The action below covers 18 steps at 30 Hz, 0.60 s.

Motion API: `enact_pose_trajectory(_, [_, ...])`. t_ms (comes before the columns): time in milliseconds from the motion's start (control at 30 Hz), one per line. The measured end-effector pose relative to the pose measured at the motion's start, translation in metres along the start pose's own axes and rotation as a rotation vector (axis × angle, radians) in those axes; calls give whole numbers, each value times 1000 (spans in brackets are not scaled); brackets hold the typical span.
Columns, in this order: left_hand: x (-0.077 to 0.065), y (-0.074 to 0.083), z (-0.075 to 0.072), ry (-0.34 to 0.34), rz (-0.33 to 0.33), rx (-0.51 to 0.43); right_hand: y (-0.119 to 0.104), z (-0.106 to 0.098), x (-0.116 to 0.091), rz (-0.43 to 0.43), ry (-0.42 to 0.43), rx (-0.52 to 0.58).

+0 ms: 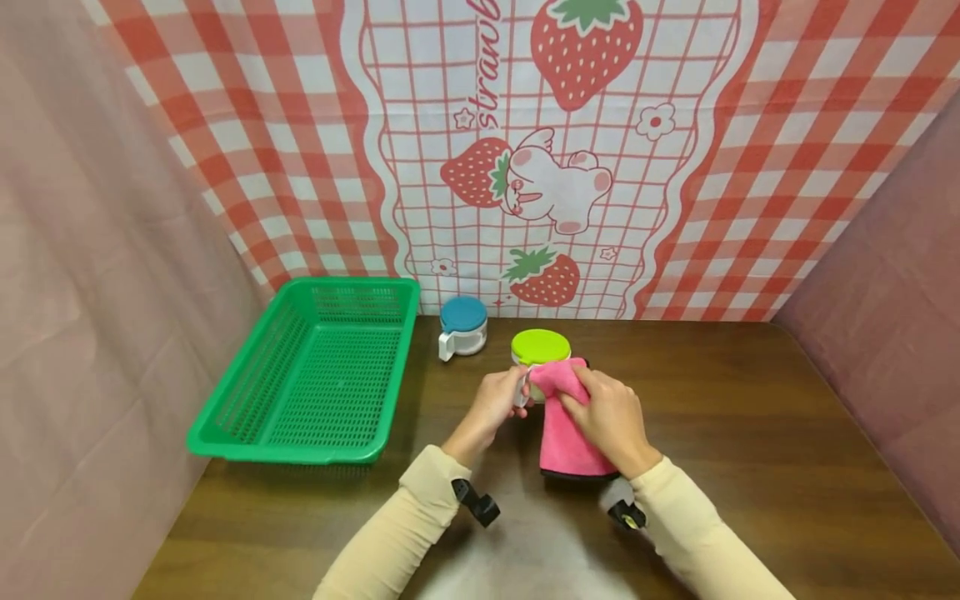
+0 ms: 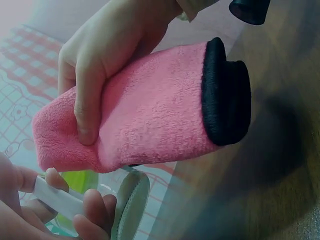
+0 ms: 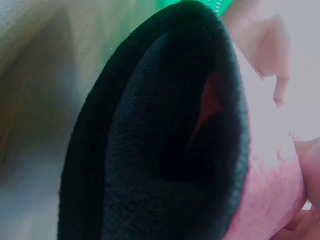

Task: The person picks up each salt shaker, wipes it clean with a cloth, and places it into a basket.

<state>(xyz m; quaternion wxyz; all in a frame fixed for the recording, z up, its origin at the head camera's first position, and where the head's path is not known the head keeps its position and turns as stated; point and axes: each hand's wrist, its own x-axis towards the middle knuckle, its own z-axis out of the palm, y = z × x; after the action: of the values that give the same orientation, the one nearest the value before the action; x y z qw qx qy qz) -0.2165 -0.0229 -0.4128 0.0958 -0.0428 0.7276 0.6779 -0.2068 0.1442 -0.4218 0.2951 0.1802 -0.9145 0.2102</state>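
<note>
A clear jar with a lime-green lid [image 1: 540, 345] stands mid-table near the back, partly hidden by a folded pink cloth [image 1: 570, 437] with black edging. My left hand [image 1: 489, 406] grips the jar's white handle [image 2: 59, 199], fingers curled round it in the left wrist view. The cloth is in my right hand [image 1: 617, 414], its fingers pressing into the plush near the jar's lid and side. In the left wrist view, the jar's round base [image 2: 134, 205] shows below the cloth. The cloth's black folded edge [image 3: 82, 160] fills much of the right wrist view.
A second jar with a blue lid [image 1: 463, 314] and white handle stands behind and left of my hands. At the left is a green plastic basket [image 1: 397, 383] with perforated walls. A strawberry-print checked curtain [image 1: 697, 242] hangs along the back edge of the wooden table [image 1: 750, 433].
</note>
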Motion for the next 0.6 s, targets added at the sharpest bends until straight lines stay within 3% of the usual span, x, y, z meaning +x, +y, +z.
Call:
enact_pose_trajectory(167, [-11, 15, 0, 27, 30, 3, 2, 2, -1, 3, -32, -4])
enact_pose_trajectory(400, [12, -4, -4, 30, 37, -4, 3, 5, -4, 18, -88, -28])
enact_pose_trajectory(600, [13, -10, -5, 40, 17, -26, 5, 10, -13, 36, -132, -37])
